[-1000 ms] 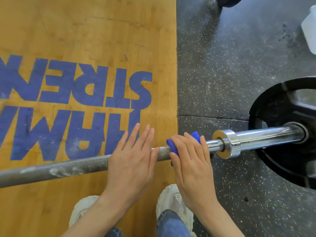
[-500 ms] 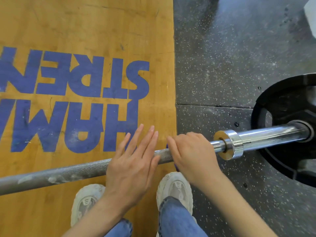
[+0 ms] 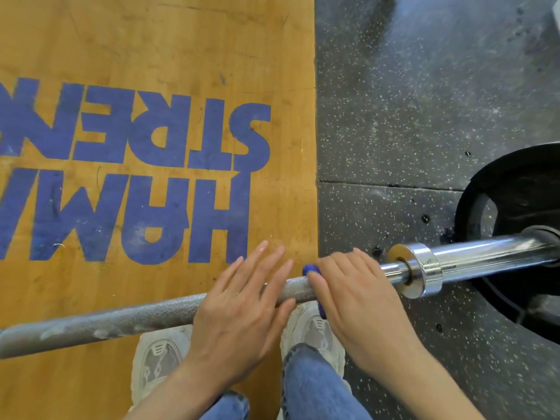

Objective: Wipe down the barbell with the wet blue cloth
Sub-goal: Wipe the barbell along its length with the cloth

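The barbell [image 3: 127, 318] lies across the floor from lower left to right, its knurled grey shaft marked with white chalk at the left. My right hand [image 3: 351, 295] grips the shaft just left of the shiny collar [image 3: 421, 269], wrapped over the blue cloth [image 3: 309, 269]; only small blue bits show at its fingertips and under its palm. My left hand [image 3: 242, 310] rests flat on the shaft right beside it, fingers straight and spread.
A black weight plate [image 3: 515, 189] sits on the chrome sleeve [image 3: 497, 253] at the right. The bar crosses a wooden platform [image 3: 151, 40] with blue lettering and speckled black rubber flooring [image 3: 424, 101]. My two shoes [image 3: 157, 359] stand just under the bar.
My right hand curled down tighter over the cloth, so less blue shows than a second ago. The left hand stayed flat on the shaft.
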The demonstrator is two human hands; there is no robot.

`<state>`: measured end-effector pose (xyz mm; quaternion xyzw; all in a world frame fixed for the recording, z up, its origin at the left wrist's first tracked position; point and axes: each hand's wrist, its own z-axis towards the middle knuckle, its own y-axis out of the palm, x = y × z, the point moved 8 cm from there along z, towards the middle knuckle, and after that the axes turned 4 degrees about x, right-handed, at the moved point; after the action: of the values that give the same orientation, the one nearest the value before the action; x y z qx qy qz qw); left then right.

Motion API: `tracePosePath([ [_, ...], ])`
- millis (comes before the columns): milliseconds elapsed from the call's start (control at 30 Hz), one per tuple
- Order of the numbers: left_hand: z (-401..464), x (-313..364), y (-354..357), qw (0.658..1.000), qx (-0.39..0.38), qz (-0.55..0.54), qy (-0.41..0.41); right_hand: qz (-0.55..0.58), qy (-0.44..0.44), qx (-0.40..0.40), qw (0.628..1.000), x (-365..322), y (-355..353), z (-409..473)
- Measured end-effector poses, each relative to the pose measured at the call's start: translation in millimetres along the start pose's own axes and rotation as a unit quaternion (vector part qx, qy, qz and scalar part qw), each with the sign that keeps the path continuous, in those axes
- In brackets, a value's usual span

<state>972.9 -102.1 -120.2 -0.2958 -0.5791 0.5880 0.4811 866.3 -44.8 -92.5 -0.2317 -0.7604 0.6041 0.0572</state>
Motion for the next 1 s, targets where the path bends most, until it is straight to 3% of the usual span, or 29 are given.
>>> tracePosePath([
  [33, 0, 1, 0, 1.000, 0.003, -0.001, 0.003, 0.019, 0.009, 0.037, 0.999, 1, -4, -9],
  [67, -1, 1, -1, 1.000, 0.006, 0.000, 0.006, -0.001, -0.010, 0.022, 1.000, -2, -2, -5],
  [200, -2, 3, -3, 1.000, 0.016, 0.006, 0.019, -0.060, -0.015, -0.198, 0.978, 12, 11, 45],
  [267, -2, 3, -3, 1.000, 0.018, 0.009, 0.023, -0.069, -0.031, -0.206, 0.976, 7, 14, 32],
  [300, -2, 2, -2, 1.000, 0.019, 0.010, 0.023, -0.108, -0.046, -0.163, 0.980, 5, 14, 20],
  [367, -1, 2, -2, 0.999, 0.023, 0.009, 0.020, -0.034, -0.018, -0.049, 0.998, -1, -3, 1],
  [400, 0, 1, -2, 0.999, 0.024, 0.010, 0.020, -0.040, -0.019, -0.032, 0.999, 0, -3, 5],
  [500, 2, -1, -2, 0.999, 0.026, 0.016, 0.024, -0.107, -0.014, -0.138, 0.985, 9, 10, 38],
  [533, 3, -2, -2, 0.999, 0.029, 0.018, 0.024, -0.124, -0.021, -0.129, 0.984, 5, 9, 41],
  [567, 5, -3, -2, 0.999, 0.032, 0.019, 0.024, -0.136, -0.038, -0.088, 0.986, 2, 9, 38],
  [667, 10, -7, -2, 0.999, 0.037, 0.015, 0.015, 0.026, 0.035, 0.137, 0.990, 11, -1, -1],
  [767, 18, -12, -3, 0.999, 0.033, 0.000, -0.002, 0.068, 0.048, 0.224, 0.971, 19, 2, -4],
  [867, 26, -18, -1, 1.000, 0.025, -0.004, -0.014, 0.060, 0.063, 0.245, 0.966, 15, 4, 17],
  [1000, 38, -27, -2, 0.999, 0.020, -0.021, -0.031, 0.023, -0.020, 0.273, 0.961, 26, 6, 6],
])
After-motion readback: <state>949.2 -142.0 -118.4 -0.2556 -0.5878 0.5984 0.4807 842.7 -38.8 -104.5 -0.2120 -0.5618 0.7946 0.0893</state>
